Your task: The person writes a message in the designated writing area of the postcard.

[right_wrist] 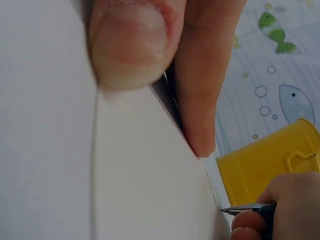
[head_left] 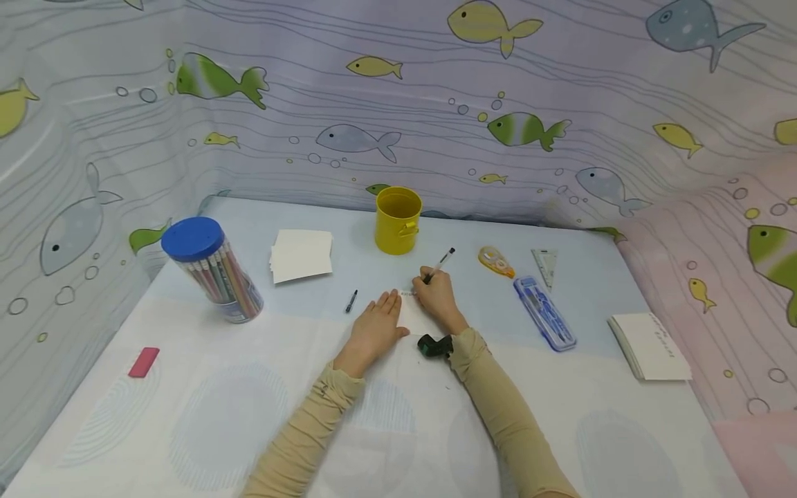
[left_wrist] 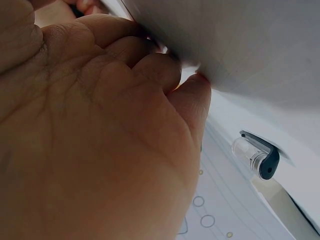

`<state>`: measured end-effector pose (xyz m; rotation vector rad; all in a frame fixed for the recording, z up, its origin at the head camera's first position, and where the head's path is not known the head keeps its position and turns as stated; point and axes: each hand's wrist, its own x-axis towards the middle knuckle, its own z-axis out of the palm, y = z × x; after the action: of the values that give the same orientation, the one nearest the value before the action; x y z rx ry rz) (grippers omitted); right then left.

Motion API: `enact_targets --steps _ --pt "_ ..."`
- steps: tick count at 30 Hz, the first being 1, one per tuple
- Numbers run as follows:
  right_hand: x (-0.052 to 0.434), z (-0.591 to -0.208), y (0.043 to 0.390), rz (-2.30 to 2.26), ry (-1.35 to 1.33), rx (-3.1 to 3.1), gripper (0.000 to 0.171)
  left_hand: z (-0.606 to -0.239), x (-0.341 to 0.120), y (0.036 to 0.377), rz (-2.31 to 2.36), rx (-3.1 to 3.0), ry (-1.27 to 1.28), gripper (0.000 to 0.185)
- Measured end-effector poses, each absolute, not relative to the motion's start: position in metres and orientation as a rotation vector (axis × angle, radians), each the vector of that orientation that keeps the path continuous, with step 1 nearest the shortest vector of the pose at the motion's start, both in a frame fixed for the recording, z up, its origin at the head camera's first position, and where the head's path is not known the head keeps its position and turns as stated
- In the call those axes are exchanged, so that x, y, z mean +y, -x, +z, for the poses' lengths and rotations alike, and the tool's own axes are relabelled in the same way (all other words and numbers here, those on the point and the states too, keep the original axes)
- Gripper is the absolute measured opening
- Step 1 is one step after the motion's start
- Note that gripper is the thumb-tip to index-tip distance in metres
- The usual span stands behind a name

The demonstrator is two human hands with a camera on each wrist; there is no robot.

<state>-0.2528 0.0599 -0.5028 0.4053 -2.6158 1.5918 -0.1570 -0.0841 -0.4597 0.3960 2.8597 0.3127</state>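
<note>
My right hand (head_left: 438,299) pinches a pen (head_left: 444,259), its tip down at a line of small writing on a white card (head_left: 424,322). Flat on the card's left side lies my left hand (head_left: 372,326), fingers extended and thumb out to the side. The right wrist view shows the left thumb (right_wrist: 131,47) large at the card's edge, with the metal pen tip (right_wrist: 239,208) on the row of marks beyond. A clear pen cap with a dark clip (left_wrist: 256,156) lies beyond the left hand's outer edge.
A yellow bucket (head_left: 396,232) stands behind the hands. To the left are white cards (head_left: 302,254), a blue-lidded pencil jar (head_left: 221,280) and a pink eraser (head_left: 144,362). Rightward lie correction tape (head_left: 495,261), a set square (head_left: 546,264), a blue case (head_left: 544,313) and written cards (head_left: 650,346).
</note>
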Motion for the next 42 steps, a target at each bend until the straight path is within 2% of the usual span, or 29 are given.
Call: enact_targets --steps 42 --pt "0.0624 -0.5014 0.2527 1.517 -0.361 -2.608 0.037 -0.4587 -0.0838 0.157 0.341 2.851 -0.398 0.07"
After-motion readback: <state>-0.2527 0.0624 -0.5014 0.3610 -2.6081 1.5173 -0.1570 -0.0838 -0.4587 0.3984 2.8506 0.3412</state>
